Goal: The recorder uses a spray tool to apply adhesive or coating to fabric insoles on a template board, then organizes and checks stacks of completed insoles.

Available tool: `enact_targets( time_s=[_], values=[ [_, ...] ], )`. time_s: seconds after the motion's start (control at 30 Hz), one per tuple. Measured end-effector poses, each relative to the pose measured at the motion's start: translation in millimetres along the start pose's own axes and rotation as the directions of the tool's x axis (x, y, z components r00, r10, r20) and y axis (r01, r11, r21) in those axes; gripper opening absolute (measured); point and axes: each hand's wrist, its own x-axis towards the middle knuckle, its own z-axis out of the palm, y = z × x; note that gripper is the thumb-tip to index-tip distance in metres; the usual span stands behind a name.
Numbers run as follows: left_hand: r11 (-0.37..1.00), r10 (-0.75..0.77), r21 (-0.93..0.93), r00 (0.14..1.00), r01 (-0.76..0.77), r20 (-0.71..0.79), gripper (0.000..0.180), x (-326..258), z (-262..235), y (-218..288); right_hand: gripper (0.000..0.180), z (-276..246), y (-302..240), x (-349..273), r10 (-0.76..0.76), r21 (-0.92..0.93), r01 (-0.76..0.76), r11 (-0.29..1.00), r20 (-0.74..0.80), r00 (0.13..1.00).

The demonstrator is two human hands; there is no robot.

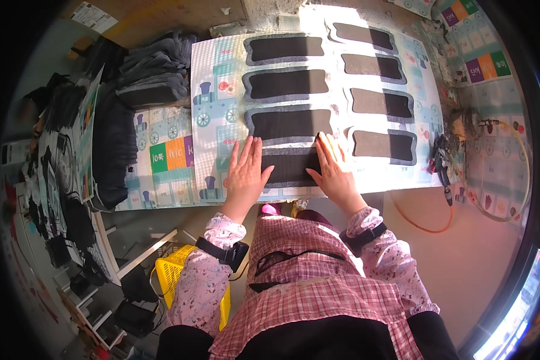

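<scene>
Pink floral sleeves (pixel 213 273), left hand (pixel 245 172) and right hand (pixel 336 171) flat, fingers released, pressing black fabric piece (pixel 291 167), printed mat (pixel 222 120) beneath

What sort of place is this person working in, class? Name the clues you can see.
Probably a small craft or sewing workshop. Both hands, left hand and right hand, press flat on a dark fabric piece on a printed mat; more cut pieces lie in rows, and stacked dark fabric sits alongside.
</scene>
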Motion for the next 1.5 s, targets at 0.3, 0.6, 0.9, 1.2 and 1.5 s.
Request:
enact_targets(
  time_s=[0.3,0.6,0.9,1.2,1.5],
  values=[
    [0.999,0.044,0.008,0.984,-0.044,-0.174,0.060,68.3,-5.1,-23.4,0.068,-9.1,-1.3,23.9,-0.027,0.143,0.041,0.989,-0.101,0.995],
    [0.992,0.120,0.036,0.993,-0.119,-0.013,0.069,58.4,17.4,-45.8,0.048,-46.5,75.1,-13.9,0.250,0.270,-0.126,0.955,-0.496,0.832],
    [0.977,-0.165,0.138,0.986,0.162,0.011,0.063,58.4,-0.2,-46.7,0.076,-91.1,263.8,-118.1,0.633,-0.134,-0.670,0.730,-0.237,0.737],
    [0.896,-0.442,0.024,0.897,0.443,-0.027,0.065,26.9,7.9,5.5,0.098,-86.4,327.3,-122.0,0.530,-0.203,-0.520,0.830,-0.004,0.848],
    [0.934,-0.329,-0.127,0.942,0.334,0.063,0.063,-33.5,-4.6,86.0,0.095,-100.2,319.9,-126.2,0.478,-0.157,-0.486,0.859,-0.089,0.874]
  ],
)
